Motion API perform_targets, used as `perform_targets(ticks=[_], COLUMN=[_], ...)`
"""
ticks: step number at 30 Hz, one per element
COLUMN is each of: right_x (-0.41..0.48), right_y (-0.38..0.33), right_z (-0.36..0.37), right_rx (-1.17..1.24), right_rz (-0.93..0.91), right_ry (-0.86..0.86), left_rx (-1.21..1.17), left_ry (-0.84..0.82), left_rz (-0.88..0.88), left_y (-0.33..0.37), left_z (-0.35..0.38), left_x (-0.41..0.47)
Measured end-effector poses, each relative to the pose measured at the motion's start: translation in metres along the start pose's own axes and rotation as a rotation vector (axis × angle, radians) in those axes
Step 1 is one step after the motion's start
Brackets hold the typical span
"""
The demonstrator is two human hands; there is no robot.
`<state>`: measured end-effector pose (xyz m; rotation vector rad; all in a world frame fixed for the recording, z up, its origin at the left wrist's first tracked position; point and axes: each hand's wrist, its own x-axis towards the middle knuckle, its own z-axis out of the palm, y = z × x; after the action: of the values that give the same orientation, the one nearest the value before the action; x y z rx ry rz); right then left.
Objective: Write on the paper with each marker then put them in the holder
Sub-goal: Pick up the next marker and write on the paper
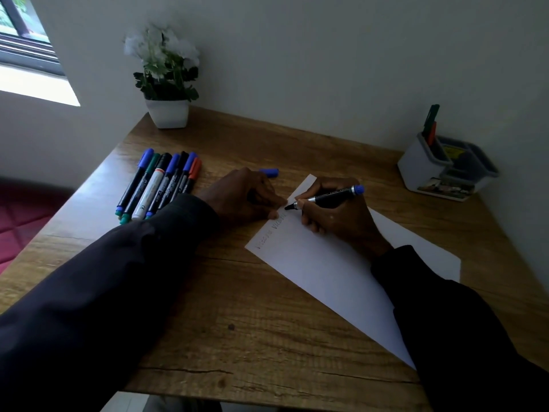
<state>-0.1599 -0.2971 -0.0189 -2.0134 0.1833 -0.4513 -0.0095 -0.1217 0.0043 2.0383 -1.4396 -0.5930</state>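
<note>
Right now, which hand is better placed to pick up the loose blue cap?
Left. The left hand rests right beside the blue cap, its fingers empty, steadying the paper. The right hand holds the marker.

The desk [243, 322] lies bare between paper [326, 269] and holder [421, 171]. Markers [160, 182] crowd the left; a plant [167, 93] blocks the far corner.

- A plain pale wall [326, 55] filled the upper frame, dim and greyish.
- A window [23, 31] sat at upper left, its bright sill [35, 87] the main light.
- A wooden desk [237, 307] (grain visible) spanned the centre.
- A red quilted surface [20, 221] lay at left.
</note>
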Motion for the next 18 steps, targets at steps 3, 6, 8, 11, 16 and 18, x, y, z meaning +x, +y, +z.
perform_targets(ticks=[3,6,8,11,16,18], right_x=[-0.0004,0.0000,0.0003,-0.0004,-0.0007,0.0005], right_y=[-0.0006,0.0002,0.0005,-0.0028,-0.0044,-0.0004], right_z=[0.0006,0.0014,0.0017,0.0003,-0.0006,0.0003], right_rx=[-0.016,0.010,0.028,-0.034,-0.042,-0.032], right_rz=[0.001,0.038,0.065,-0.008,-0.018,0.015], right_ry=[-0.014,-0.038,-0.057,-0.014,0.023,0.013], left_rx=[-0.003,-0.012,-0.008,0.009,0.028,0.018], left_ry=[-0.011,-0.014,-0.009,-0.021,-0.026,-0.021], left_rz=[0.000,0.007,0.003,-0.007,0.007,0.003], left_y=[-0.0003,0.0002,-0.0004,-0.0040,-0.0037,-0.0019], left_z=[-0.0005,-0.0009,-0.0003,0.0003,0.0001,-0.0010], left_x=[0.0010,0.0006,0.0011,0.0034,0.0036,0.0022])
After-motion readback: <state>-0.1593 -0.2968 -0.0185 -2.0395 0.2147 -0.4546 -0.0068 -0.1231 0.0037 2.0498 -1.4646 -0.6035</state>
